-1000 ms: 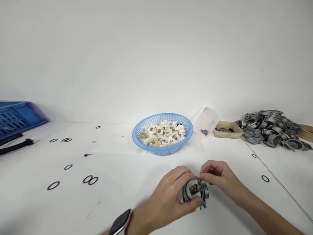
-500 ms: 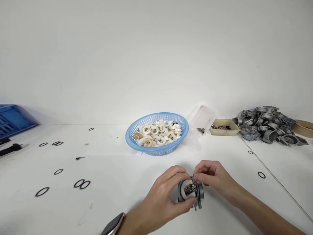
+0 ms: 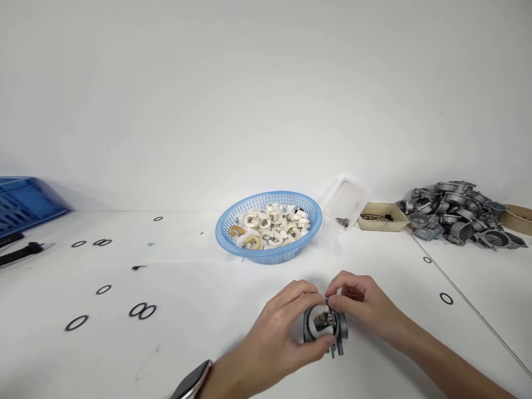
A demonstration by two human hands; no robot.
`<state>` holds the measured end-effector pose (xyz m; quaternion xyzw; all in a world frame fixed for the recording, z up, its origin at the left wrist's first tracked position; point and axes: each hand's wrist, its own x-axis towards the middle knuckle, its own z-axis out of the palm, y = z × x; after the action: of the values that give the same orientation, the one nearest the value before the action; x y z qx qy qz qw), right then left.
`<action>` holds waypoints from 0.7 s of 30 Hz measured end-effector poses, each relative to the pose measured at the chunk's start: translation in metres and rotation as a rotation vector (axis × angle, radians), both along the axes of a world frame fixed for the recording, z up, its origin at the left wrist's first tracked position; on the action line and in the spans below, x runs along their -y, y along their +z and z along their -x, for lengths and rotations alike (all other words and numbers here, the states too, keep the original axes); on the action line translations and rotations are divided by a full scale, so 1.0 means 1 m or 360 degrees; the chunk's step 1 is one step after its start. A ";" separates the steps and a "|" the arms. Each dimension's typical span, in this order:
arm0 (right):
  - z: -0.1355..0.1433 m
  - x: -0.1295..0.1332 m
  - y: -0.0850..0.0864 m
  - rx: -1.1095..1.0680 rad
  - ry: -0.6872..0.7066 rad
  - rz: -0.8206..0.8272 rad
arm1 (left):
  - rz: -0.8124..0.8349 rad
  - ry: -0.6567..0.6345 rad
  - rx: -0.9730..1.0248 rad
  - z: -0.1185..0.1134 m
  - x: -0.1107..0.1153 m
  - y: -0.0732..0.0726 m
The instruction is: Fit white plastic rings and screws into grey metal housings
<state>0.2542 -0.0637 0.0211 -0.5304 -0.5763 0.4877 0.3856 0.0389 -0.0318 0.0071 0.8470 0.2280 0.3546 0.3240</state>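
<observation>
A grey metal carburetor body (image 3: 343, 327) stands on the white table near the front, its open side facing up. Inside it lies a white C-shaped float (image 3: 315, 326) around two brass jets. My left hand (image 3: 285, 327) grips the body from the left, fingers over the far rim and thumb on the near rim. At the body's upper edge, the thumb and index finger of my right hand (image 3: 359, 296) are pinched together. Whatever sits between those fingertips is too small to make out.
Behind is a blue basket (image 3: 228, 245) of white floats. Right of it are a clear tray (image 3: 347, 200), a cream box (image 3: 382, 224) and piled metal bodies (image 3: 461, 230). Black rings (image 3: 77, 323) lie at left and right; a blue crate (image 3: 31, 202) stands far left.
My right hand's fingertips have shifted slightly left along the body's upper edge. The view has moved a little, and my left hand keeps its grip.
</observation>
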 end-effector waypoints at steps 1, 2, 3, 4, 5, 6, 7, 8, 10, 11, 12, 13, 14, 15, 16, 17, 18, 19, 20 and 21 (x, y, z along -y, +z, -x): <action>0.000 0.000 0.000 0.0012 0.0018 -0.0006 | 0.0012 0.0001 0.0001 0.000 0.000 -0.001; -0.001 0.000 0.001 0.0022 0.0034 -0.0013 | 0.0023 0.0003 0.0003 0.000 -0.001 -0.001; -0.001 0.000 0.002 0.0036 0.0050 -0.0019 | 0.0030 0.0007 0.0002 0.000 -0.001 -0.001; -0.002 0.000 0.003 0.0053 0.0063 -0.0022 | 0.0034 0.0012 -0.0001 0.000 -0.001 -0.001; -0.003 0.000 0.004 0.0071 0.0075 -0.0021 | 0.0037 0.0019 -0.0005 0.000 -0.001 -0.001; -0.005 0.000 0.006 0.0096 0.0089 -0.0019 | 0.0043 0.0023 -0.0015 0.000 -0.001 -0.001; -0.006 0.001 0.009 0.0129 0.0104 -0.0014 | 0.0050 0.0022 -0.0025 -0.001 -0.001 -0.001; -0.008 0.001 0.011 0.0169 0.0124 -0.0011 | 0.0059 0.0019 -0.0031 -0.001 -0.001 0.000; -0.012 0.002 0.016 0.0244 0.0174 -0.0008 | 0.0072 0.0013 -0.0037 -0.001 0.000 0.001; -0.014 0.003 0.019 0.0274 0.0201 -0.0001 | 0.0072 0.0013 -0.0037 -0.001 0.000 0.001; -0.015 0.004 0.021 0.0297 0.0229 0.0010 | 0.0069 0.0016 -0.0036 -0.001 0.001 0.001; -0.017 0.005 0.023 0.0308 0.0255 0.0025 | 0.0065 0.0022 -0.0037 0.000 0.001 0.001; -0.018 0.006 0.025 0.0313 0.0281 0.0039 | 0.0064 0.0029 -0.0041 -0.001 0.001 0.001; -0.019 0.008 0.026 0.0320 0.0299 0.0052 | 0.0065 0.0034 -0.0043 -0.001 0.001 0.002; -0.019 0.009 0.027 0.0331 0.0311 0.0060 | 0.0067 0.0036 -0.0043 -0.001 0.001 0.002; -0.019 0.010 0.028 0.0345 0.0315 0.0062 | 0.0070 0.0037 -0.0042 -0.001 0.001 0.002; -0.018 0.011 0.028 0.0361 0.0310 0.0058 | 0.0073 0.0035 -0.0040 -0.001 0.001 0.002; -0.017 0.012 0.029 0.0377 0.0300 0.0052 | 0.0076 0.0035 -0.0036 -0.001 0.001 0.002; -0.016 0.012 0.028 0.0389 0.0290 0.0043 | 0.0077 0.0036 -0.0029 -0.001 0.001 0.002; -0.015 0.013 0.027 0.0392 0.0283 0.0033 | 0.0074 0.0038 -0.0021 -0.001 0.001 0.002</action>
<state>0.2687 -0.0764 0.0486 -0.5370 -0.6588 0.4571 0.2619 0.0397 -0.0332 0.0088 0.8387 0.2483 0.3475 0.3378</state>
